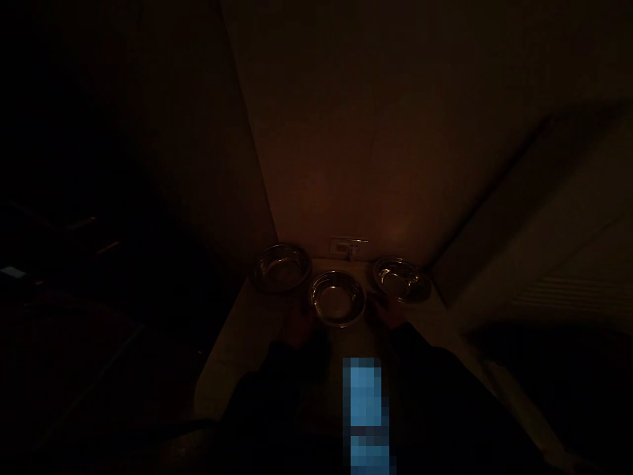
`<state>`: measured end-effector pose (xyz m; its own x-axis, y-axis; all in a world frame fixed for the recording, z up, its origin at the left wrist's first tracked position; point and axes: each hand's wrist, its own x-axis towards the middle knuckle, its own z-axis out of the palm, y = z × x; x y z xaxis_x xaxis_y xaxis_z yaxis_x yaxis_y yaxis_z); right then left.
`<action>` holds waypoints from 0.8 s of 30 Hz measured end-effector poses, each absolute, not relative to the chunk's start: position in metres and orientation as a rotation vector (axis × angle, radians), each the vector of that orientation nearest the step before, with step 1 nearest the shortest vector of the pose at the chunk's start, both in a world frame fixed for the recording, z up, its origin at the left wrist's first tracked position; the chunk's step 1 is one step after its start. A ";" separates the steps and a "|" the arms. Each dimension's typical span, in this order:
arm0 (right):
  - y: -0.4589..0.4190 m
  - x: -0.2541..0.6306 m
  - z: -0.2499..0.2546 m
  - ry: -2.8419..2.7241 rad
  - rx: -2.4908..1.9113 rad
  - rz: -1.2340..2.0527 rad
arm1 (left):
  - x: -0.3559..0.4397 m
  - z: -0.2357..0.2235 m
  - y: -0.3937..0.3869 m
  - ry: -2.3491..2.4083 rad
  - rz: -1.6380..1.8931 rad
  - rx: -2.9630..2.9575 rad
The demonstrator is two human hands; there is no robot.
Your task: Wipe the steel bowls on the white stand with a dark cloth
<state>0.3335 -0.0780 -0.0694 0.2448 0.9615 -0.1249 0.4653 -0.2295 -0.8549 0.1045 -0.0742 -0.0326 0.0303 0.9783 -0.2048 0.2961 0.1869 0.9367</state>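
In dim light, a round, shiny metal bowl (338, 300) is between my two hands. My left hand (298, 324) is at its left rim, and my right hand (389, 312) is close to its right rim with the fingers pointing towards it. Darkness hides the fingers of both hands, so I cannot tell whether they grip the bowl or only rest beside it. Behind my left hand stands a second metal bowl (281, 269). Another shallow metal bowl (401, 280), with a wide rim, lies behind my right hand.
The pale tabletop (242, 343) runs back to a wall (336, 171) with a socket panel (349, 247) low on it. A light-coloured panel with slats (558, 290) stands at the right. A bright, pixelated blue patch (366, 402) covers part of the view between my forearms.
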 end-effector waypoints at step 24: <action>-0.114 0.341 -0.084 -0.999 -1.620 1.364 | 0.111 -0.034 -0.057 1.536 0.768 1.255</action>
